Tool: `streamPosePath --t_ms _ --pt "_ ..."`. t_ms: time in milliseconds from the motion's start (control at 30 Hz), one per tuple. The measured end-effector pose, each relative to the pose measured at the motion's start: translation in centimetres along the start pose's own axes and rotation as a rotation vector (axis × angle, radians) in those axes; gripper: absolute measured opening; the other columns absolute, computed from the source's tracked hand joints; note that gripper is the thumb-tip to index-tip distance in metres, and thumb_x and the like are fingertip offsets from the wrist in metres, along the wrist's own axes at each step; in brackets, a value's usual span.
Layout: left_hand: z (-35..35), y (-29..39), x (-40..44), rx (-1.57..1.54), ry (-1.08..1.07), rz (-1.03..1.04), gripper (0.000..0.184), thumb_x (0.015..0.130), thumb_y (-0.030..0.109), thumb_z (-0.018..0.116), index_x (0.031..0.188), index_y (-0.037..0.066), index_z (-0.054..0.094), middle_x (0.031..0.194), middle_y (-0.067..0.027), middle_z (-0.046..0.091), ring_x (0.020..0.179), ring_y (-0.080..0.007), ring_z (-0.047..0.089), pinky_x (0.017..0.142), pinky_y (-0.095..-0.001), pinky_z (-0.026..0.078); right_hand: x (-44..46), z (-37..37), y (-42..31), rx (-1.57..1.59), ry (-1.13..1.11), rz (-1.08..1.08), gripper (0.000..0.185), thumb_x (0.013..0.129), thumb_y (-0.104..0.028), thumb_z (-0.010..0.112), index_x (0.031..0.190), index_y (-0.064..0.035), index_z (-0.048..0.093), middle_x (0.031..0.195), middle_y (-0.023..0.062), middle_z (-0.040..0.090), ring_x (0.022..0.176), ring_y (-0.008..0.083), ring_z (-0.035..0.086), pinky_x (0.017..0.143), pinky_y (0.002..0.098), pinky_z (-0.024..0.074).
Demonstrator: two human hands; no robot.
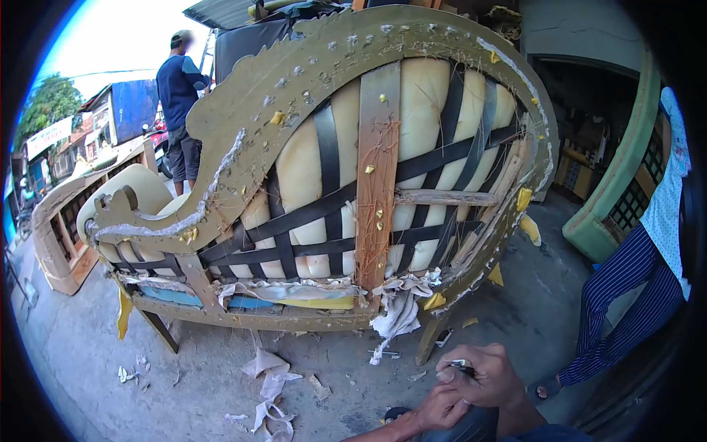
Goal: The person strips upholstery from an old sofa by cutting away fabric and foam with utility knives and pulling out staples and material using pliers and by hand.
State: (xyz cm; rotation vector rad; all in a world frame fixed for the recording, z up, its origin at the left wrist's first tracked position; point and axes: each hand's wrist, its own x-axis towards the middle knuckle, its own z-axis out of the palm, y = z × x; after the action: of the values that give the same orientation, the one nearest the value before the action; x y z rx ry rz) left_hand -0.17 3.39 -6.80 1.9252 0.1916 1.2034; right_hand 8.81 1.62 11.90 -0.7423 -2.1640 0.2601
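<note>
Both hands are close together at the lower right, in front of a large sofa frame [378, 177] with its back exposed. My right hand [482, 376] is closed around a small metal-tipped tool [462, 364], most of which the fingers hide. Just below it, my left hand [442, 407] has its fingers folded near the right one; what it holds, if anything, is hidden. Black straps [326, 147] cross over pale foam [298, 173] inside the frame. Torn white cloth [398, 313] hangs from the bottom rail, and neither hand touches the frame.
A person [177, 110] stands behind the sofa at the left. Another person in striped trousers [618, 295] is at the right, beside a green frame [626, 169]. A second sofa frame [66, 228] stands far left. Cloth scraps [269, 376] lie on the concrete floor [206, 383].
</note>
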Motion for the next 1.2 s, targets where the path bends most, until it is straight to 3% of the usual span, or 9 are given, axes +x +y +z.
streamPosePath --t_ms 267,467,600,700,800,833,900,967,1200 --pt "0.3 -3.6 -4.6 0.069 0.290 -0.062 0.031 0.091 0.013 0.061 0.117 -0.004 0.061 0.117 -0.0238 0.062 0.108 -0.0378 0.060 0.089 -0.0466 0.048 2.1 4.2 0.3 -0.163 -0.602 -0.050 0.025 0.081 -0.019 0.074 0.105 -0.0115 0.074 0.083 0.0052 0.069 0.081 0.0242 0.069 0.064 0.0365 0.0550" --pt "-5.7 -2.6 -4.7 0.147 0.553 -0.299 0.034 0.094 0.019 0.060 0.121 -0.002 0.060 0.122 -0.0239 0.062 0.113 -0.0396 0.061 0.092 -0.0482 0.049 5.9 12.2 8.5 0.125 -0.502 0.070 0.031 0.082 -0.019 0.075 0.114 -0.0168 0.074 0.075 0.0058 0.061 0.075 0.0270 0.067 0.067 0.0359 0.0559" --pt "-10.3 1.2 -7.1 0.535 0.088 -1.400 0.038 0.098 0.032 0.053 0.122 0.006 0.065 0.125 -0.0191 0.065 0.116 -0.0391 0.063 0.095 -0.0531 0.049 9.3 13.9 8.2 0.156 -0.640 0.136 0.031 0.084 -0.019 0.075 0.114 -0.0149 0.073 0.083 0.0083 0.060 0.078 0.0286 0.067 0.069 0.0372 0.0559" --pt "-10.2 9.7 -14.4 0.554 -0.491 -1.627 0.034 0.098 0.034 0.052 0.118 0.012 0.068 0.124 -0.0161 0.066 0.120 -0.0375 0.061 0.097 -0.0606 0.045 10.5 11.3 3.4 0.292 -0.669 0.216 0.029 0.088 -0.018 0.072 0.115 -0.0080 0.069 0.097 0.0110 0.059 0.084 0.0313 0.067 0.072 0.0407 0.0552" --pt "-11.1 25.0 -13.4 0.380 0.106 -1.908 0.033 0.093 0.029 0.054 0.111 0.007 0.070 0.110 -0.0196 0.070 0.107 -0.0385 0.066 0.092 -0.0453 0.053 15.6 3.4 -3.7 0.475 -0.842 0.209 0.029 0.091 -0.020 0.070 0.118 -0.0074 0.067 0.100 0.0115 0.065 0.085 0.0315 0.069 0.072 0.0396 0.0566" --pt "-10.6 29.0 -15.7 0.621 0.245 -1.443 0.031 0.092 0.026 0.054 0.109 0.007 0.071 0.109 -0.0211 0.070 0.103 -0.0395 0.067 0.089 -0.0459 0.054 18.4 -0.1 -5.3 0.504 -0.872 0.229 0.029 0.091 -0.020 0.070 0.118 -0.0074 0.067 0.100 0.0115 0.065 0.085 0.0315 0.069 0.072 0.0396 0.0566" --pt "-13.8 36.6 -6.6 0.581 0.340 -2.008 0.032 0.092 0.028 0.052 0.109 0.011 0.073 0.110 -0.0216 0.070 0.103 -0.0416 0.067 0.090 -0.0477 0.054 25.6 -7.4 -8.4 0.778 -0.854 0.171 0.022 0.096 -0.019 0.064 0.111 -0.0034 0.064 0.075 0.0128 0.060 0.063 0.0303 0.066 0.059 0.0377 0.0550" --pt "-15.8 39.7 -3.0 0.540 0.436 -2.164 0.032 0.093 0.027 0.052 0.103 0.008 0.075 0.103 -0.0237 0.072 0.097 -0.0405 0.069 0.087 -0.0489 0.055 33.6 -15.3 -9.4 0.745 -0.902 0.163 0.027 0.095 -0.022 0.066 0.115 -0.0040 0.064 0.081 0.0136 0.066 0.066 0.0275 0.070 0.060 0.0352 0.0567" --pt "-34.6 41.6 20.7 0.625 1.708 -1.057 0.024 0.103 0.013 0.052 0.114 -0.002 0.068 0.101 -0.0087 0.071 0.091 -0.0160 0.067 0.082 -0.0302 0.053 47.1 -29.5 -6.1 0.774 -0.083 0.705 0.024 0.105 -0.023 0.052 0.102 -0.0003 0.056 0.060 0.0053 0.055 0.046 0.0063 0.049 0.043 0.0223 0.0380"
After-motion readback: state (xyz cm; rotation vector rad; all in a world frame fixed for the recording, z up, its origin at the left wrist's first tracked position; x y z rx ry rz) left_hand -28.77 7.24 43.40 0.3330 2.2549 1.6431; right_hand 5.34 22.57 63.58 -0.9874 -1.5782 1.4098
